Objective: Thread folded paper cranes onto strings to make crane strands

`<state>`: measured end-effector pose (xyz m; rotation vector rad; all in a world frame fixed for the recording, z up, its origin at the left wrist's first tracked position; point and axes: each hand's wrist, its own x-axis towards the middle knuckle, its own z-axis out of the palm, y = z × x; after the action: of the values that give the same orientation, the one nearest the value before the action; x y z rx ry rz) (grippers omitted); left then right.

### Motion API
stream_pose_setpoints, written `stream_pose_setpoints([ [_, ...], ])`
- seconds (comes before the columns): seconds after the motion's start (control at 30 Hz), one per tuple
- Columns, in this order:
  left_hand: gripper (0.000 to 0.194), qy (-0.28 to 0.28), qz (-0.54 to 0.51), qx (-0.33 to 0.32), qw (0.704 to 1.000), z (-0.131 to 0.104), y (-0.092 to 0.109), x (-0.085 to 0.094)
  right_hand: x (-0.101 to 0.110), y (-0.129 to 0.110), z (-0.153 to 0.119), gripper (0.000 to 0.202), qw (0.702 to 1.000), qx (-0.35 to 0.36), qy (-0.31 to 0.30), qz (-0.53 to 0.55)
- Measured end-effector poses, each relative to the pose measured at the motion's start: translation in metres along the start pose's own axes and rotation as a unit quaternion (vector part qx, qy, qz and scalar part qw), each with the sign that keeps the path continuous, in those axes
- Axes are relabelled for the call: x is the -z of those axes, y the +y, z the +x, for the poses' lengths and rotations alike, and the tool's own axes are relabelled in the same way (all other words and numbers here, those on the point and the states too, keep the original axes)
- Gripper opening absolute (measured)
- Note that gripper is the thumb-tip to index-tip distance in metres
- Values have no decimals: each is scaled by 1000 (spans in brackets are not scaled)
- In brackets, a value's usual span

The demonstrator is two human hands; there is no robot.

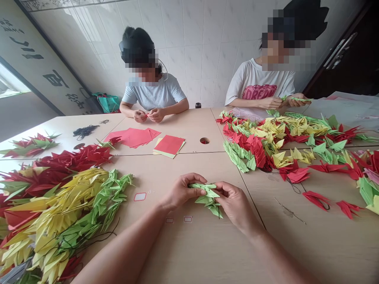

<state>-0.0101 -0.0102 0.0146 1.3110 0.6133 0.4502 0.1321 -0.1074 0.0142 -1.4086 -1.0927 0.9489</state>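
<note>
"Pinching away, both of them! Left hand (182,192) and right hand (237,202) each grip, thumb against fingers, a bunch of folded light-green paper pieces (211,192) over the pale wooden table (189,256)."

"And left of it?"

"Big heap of folded yellow, green and red paper (71,201)! Farther out, a square red paper sheet (169,144) on yellow ones."

"Containers?"

"At the far edge, a small dark cylindrical jar (198,105), insides hidden. By the white tiled wall (192,39), a teal bag (109,103), something red at its top; I can't tell what."
</note>
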Motion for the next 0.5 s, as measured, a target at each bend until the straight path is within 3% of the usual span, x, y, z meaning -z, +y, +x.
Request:
stream_pose_setpoints([
  [0.17, 20, 34, 20, -25, 999, -2, 4, -2, -4, 3, -2, 21, 1000, 3, 9, 15],
  [0.37, 20, 65, -118, -4, 991, 1, 3, 6, -1, 4, -1, 27, 996, 17, 45, 69],
  [0.5, 20, 51, -168, 25, 984, 2, 2, 6, -2, 2, -3, 32, 1000, 7, -1, 2],
])
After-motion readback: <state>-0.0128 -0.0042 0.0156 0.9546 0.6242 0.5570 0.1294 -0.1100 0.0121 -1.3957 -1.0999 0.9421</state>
